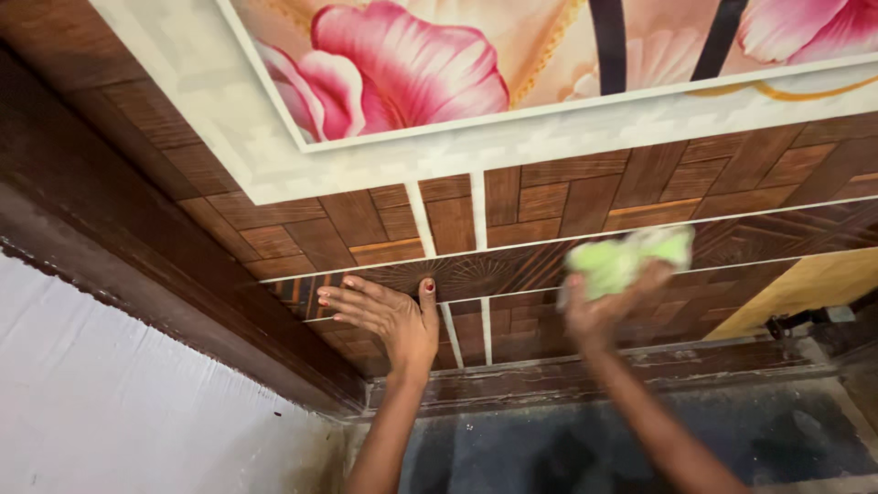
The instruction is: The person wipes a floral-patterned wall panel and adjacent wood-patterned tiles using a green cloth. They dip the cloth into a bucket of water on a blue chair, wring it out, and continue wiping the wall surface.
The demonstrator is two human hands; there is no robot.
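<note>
A crumpled, soft, light-green cleaning cloth (629,260) sits right of the frame's centre, bunched into an uneven wad with paler, almost white folds at its upper right edge; it is blurred, so its weave cannot be made out. The right hand (599,309) is clenched around the lower part of this cloth and presses it against a dark brown door panel of wood-grain laminate (549,203), whose surface is laid out in small rectangular blocks set at alternating angles, with a carved fan-like band running across the middle. The left hand (389,316), just left of centre, holds nothing: it lies flat and released on the same panel, fingers spread toward the left and thumb pointing up, with red polish on the thumbnail. Two hands and two bare forearms are in view, rising from the bottom edge, and one cloth. Two thin white vertical strips (421,220) cross the panel between the hands. In the upper part of the frame a white-bordered picture inset (412,73) shows large pink flowers, two of them visible, on a cream ground. A dark wooden door frame (137,247) runs diagonally along the left, a white wall (110,393) fills the lower left corner, and a dark grey floor (713,439) lies at the bottom right.
</note>
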